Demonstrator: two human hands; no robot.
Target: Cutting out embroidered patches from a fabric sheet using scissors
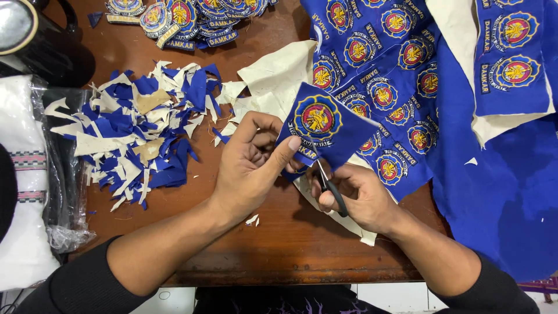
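You have one view only, from the camera on your head, looking almost straight down at the table [279,244] from close above. Your forearms enter from the bottom edge and your hands [256,163] sit near the centre. The near table edge runs along the bottom of the frame; the far side is cut off at the top.

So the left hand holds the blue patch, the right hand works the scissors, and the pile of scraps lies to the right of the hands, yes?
Not quite: the head view shows the scraps left of the hands. The left hand does hold the patch, and the right hand the scissors.
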